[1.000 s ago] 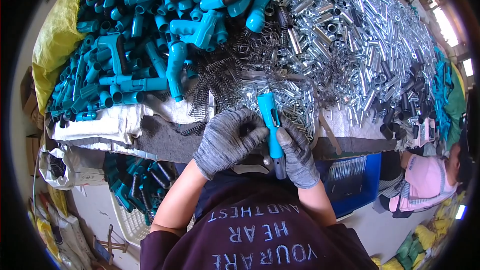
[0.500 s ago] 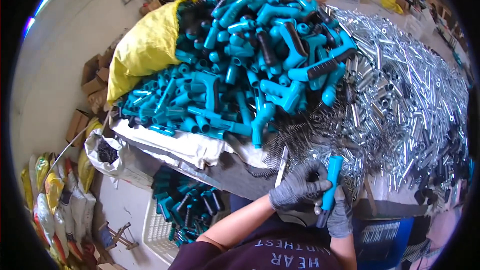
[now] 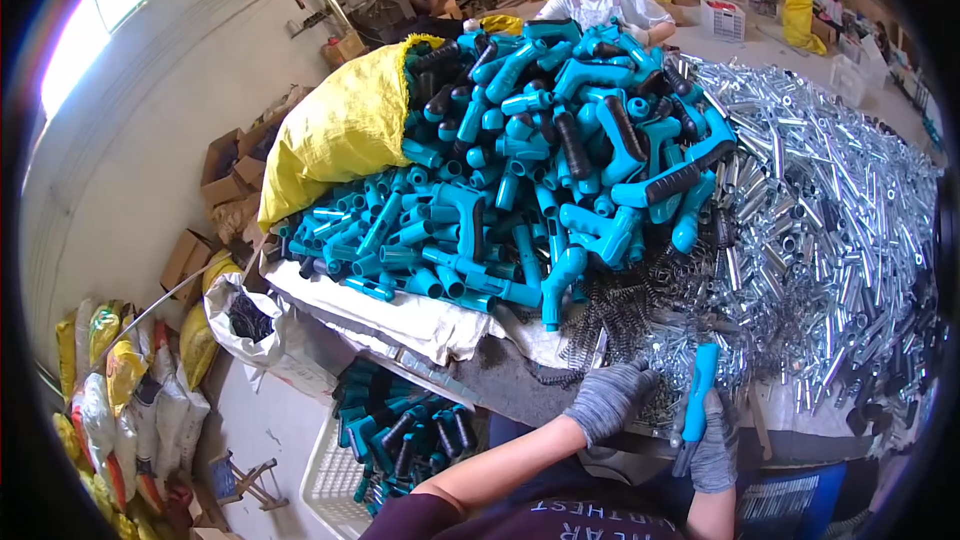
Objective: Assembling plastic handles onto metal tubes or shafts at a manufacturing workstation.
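My right hand (image 3: 714, 450), in a grey knit glove, is closed around a teal plastic tube-shaped handle (image 3: 702, 385). The handle stands nearly upright, its dark lower end beside my palm. My left hand (image 3: 612, 402), gloved the same way, reaches over the table's front edge to a heap of small shiny metal parts (image 3: 665, 365). Its back faces me and its fingertips are hidden, so what they hold does not show. Just beyond it lie dark coil springs (image 3: 610, 310) and a thin pale metal strip (image 3: 600, 348).
Teal and black tool housings (image 3: 520, 140) pile high beyond, spilling from a yellow sack (image 3: 340, 135). Metal tubes and rods (image 3: 820, 210) cover the right side. A white crate (image 3: 335, 470) of teal parts stands below left. Across the table is a person (image 3: 605, 0) in white.
My left hand has left the teal handle and moved out to the small metal parts. My right hand still holds the handle. The view has tilted up, showing more of the person opposite.
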Tool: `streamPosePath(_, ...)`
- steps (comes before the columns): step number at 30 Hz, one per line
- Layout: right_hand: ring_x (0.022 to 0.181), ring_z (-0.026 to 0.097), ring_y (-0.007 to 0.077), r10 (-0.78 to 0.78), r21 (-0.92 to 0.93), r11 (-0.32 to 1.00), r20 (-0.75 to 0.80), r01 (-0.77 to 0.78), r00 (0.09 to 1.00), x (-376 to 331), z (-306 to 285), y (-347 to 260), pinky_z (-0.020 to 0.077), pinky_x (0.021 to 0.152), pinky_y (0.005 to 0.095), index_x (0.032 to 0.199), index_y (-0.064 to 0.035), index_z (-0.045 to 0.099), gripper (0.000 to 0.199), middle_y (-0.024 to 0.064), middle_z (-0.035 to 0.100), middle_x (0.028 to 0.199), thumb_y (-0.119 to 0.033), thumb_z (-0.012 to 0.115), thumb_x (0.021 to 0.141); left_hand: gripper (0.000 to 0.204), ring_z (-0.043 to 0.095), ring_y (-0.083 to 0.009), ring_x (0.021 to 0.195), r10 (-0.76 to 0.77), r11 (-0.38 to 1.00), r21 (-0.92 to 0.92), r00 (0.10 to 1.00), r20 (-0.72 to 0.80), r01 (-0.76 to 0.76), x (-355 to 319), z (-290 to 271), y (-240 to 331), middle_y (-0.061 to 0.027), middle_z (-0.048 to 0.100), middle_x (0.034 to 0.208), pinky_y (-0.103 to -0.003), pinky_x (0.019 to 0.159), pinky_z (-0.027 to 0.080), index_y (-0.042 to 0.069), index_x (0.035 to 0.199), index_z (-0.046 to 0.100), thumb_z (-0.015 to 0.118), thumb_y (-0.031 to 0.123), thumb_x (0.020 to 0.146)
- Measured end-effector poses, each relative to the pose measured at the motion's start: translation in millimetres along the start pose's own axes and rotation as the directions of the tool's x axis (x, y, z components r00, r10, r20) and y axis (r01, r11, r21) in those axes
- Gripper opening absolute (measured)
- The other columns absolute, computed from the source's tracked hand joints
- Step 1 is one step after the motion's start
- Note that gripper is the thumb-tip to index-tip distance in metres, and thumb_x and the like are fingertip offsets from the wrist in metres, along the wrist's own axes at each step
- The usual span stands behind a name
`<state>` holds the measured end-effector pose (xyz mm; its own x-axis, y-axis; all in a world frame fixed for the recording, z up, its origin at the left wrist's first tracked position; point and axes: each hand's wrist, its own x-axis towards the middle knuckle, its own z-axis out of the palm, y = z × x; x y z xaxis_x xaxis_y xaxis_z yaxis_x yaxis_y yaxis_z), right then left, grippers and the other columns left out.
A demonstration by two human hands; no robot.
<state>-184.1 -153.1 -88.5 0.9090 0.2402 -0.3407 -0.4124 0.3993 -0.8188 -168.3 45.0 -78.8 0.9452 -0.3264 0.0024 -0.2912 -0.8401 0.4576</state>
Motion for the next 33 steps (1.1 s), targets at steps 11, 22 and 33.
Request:
streamPosePath(11,0.050,0.057,0.0172,0.135,0.278,0.947,0.101,-0.159,0.986,-8.2,8.6,-9.1,0.0451,0.040,0.0297,0.138,-0.0079,0.044,0.056,0.0073,0.060,0.078,-0.046,0.047,0.097,0.018,0.062,-0.0178,0.074,-0.099,0.850,-0.512,0.918,-0.385,-0.123,2.7,23.6,-2.9,-0.0088,0.063,0.083,-0.031,0.069,0.051,0.004,0.102,0.059,0.067,0.011,0.088)
streamPosePath(22,0.049,0.058,0.0205,0.138,0.413,0.893,0.126,-0.179,0.982,-3.5,-1.0,-2.8,0.0462,0.038,0.0334,0.139,-0.0126,0.044,0.057,0.0078,0.063,0.075,-0.050,0.045,0.097,0.018,0.060,-0.0095,0.083,-0.090,0.183,-0.983,0.996,0.004,0.020,-0.7,2.5,13.1,-0.0024,0.066,0.091,-0.026,0.077,0.051,0.002,0.095,0.063,0.071,0.015,0.087)
streamPosePath(33,0.056,0.063,0.0243,0.183,0.423,0.853,0.305,-0.306,0.935,-6.4,-1.4,3.4,0.0507,0.047,0.0348,0.100,-0.0053,0.061,0.059,0.0097,0.067,0.080,-0.061,0.047,0.091,0.021,0.063,-0.0139,0.071,-0.025,-0.029,-0.994,0.994,0.108,0.107,-4.5,-20.5,35.6,-0.0071,0.066,0.077,-0.027,0.069,0.052,-0.002,0.088,0.062,0.073,0.015,0.085)
